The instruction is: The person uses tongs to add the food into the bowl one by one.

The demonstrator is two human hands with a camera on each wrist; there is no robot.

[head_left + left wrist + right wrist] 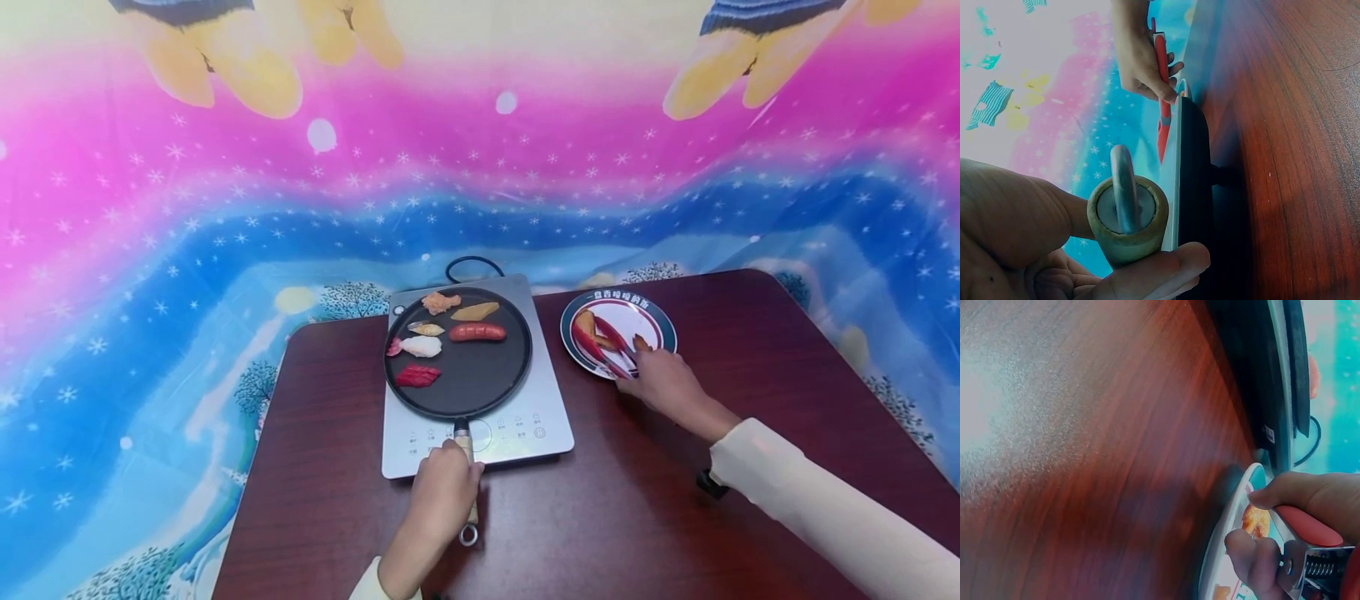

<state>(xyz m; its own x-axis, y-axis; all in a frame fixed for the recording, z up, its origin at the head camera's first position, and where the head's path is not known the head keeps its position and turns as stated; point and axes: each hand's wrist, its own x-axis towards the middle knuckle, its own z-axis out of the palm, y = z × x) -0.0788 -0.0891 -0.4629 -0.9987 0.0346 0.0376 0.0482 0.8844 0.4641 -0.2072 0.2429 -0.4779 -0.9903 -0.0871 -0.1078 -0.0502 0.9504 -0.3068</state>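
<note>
In the head view my left hand (442, 483) grips the wooden handle (472, 507) of a flat black pan (480, 375). The metal hanging loop (1124, 187) at the handle's end faces the left wrist camera. At the right, my right hand (671, 387) holds red-and-metal tongs (587, 345), their red heads over a dark-rimmed plate (567, 333). A golden-brown food piece (587, 322) lies there between the tong heads, overlapping them in this view. Closer in, the right wrist view shows the tongs' red grip (1310, 526) under my thumb, with a browned food piece (1256, 520) beyond.
Food pieces lie on the pan: a sausage (477, 332), a white shrimp piece (422, 347), red slices (417, 376), a fried lump (441, 302) and others. Beneath the pan is a silver induction cooktop (551, 417), its black cord (474, 258) behind. A patterned cloth hangs behind the table.
</note>
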